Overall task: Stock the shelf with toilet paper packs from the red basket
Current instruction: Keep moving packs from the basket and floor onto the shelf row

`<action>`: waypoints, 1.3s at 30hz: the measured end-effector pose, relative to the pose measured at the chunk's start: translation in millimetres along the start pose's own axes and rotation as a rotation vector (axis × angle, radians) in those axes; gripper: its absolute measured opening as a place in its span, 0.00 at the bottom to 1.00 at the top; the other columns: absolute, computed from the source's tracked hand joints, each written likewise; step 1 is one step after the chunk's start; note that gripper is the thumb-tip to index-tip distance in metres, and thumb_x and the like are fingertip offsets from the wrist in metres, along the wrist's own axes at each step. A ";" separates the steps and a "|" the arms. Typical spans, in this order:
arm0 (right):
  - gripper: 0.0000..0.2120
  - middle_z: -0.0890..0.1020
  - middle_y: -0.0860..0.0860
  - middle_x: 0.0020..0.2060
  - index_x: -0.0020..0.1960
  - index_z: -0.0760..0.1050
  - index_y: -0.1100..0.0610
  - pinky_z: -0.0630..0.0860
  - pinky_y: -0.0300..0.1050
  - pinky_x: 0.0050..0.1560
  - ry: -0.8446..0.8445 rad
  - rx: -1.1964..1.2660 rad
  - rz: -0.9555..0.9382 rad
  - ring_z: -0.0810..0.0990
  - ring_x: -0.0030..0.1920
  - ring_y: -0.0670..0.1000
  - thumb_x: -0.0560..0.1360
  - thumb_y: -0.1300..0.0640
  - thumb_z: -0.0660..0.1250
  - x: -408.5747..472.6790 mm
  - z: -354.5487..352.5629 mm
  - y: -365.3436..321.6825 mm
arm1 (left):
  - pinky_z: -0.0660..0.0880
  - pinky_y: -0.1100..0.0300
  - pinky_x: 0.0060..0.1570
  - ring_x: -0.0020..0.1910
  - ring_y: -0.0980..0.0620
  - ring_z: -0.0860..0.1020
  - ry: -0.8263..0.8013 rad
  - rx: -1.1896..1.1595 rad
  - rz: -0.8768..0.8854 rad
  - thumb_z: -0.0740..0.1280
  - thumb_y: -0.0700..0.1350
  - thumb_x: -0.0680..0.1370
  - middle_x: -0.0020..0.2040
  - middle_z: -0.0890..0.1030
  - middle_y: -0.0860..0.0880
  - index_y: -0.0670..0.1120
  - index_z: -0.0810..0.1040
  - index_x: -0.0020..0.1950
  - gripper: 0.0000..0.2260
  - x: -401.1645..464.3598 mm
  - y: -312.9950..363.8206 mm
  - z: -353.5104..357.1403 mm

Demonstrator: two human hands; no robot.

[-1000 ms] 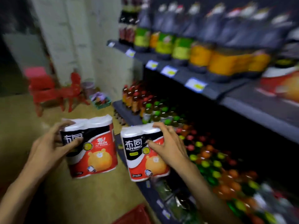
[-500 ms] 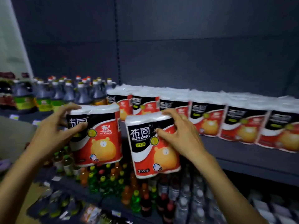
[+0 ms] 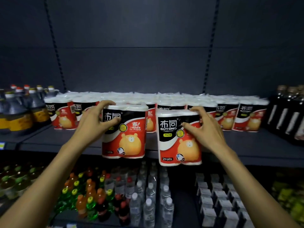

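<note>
Each hand, left hand and right hand, grasps one toilet paper pack, now raised closer to, perhaps over, the shelf edge.

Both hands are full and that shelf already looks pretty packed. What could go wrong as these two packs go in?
Each hand grips only the top of its pack: the left hand on the left pack, the right hand on the right pack. Both hang at the shelf edge, so a slip might drop one onto the bottles below. Pushing them in could also shove the stocked row out of line.
</note>
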State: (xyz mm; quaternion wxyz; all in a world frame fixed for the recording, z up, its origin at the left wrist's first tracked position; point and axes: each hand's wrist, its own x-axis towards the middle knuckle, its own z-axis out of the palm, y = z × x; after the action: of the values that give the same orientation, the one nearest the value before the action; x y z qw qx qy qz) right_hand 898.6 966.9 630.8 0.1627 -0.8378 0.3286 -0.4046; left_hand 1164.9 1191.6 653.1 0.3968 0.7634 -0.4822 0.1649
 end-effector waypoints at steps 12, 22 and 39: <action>0.23 0.76 0.53 0.60 0.61 0.66 0.39 0.73 0.50 0.50 0.203 -0.152 0.163 0.76 0.56 0.58 0.69 0.40 0.70 13.8 -96.3 116.4 | 0.76 0.49 0.51 0.51 0.47 0.75 -0.050 -0.173 0.121 0.69 0.61 0.72 0.56 0.74 0.47 0.64 0.68 0.64 0.22 58.8 97.1 121.8; 0.23 0.76 0.57 0.57 0.62 0.66 0.41 0.71 0.49 0.48 0.268 -0.167 0.249 0.76 0.54 0.59 0.70 0.43 0.71 41.1 -183.2 242.8 | 0.72 0.55 0.48 0.50 0.48 0.76 -0.018 -0.285 0.181 0.69 0.60 0.73 0.56 0.76 0.48 0.61 0.69 0.64 0.21 91.4 218.9 224.4; 0.22 0.72 0.57 0.62 0.64 0.65 0.43 0.68 0.46 0.48 0.208 0.018 0.185 0.75 0.58 0.57 0.73 0.47 0.70 103.3 -210.5 353.2 | 0.73 0.52 0.46 0.49 0.39 0.77 -0.066 -0.020 -0.045 0.67 0.52 0.77 0.56 0.74 0.40 0.54 0.66 0.67 0.20 111.5 321.3 375.1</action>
State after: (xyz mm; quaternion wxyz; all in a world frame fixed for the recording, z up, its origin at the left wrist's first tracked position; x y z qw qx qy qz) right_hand 632.5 636.8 630.1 0.1721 -0.7559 0.4160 -0.4753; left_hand 890.8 766.5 630.8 0.3917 0.7751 -0.4795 0.1259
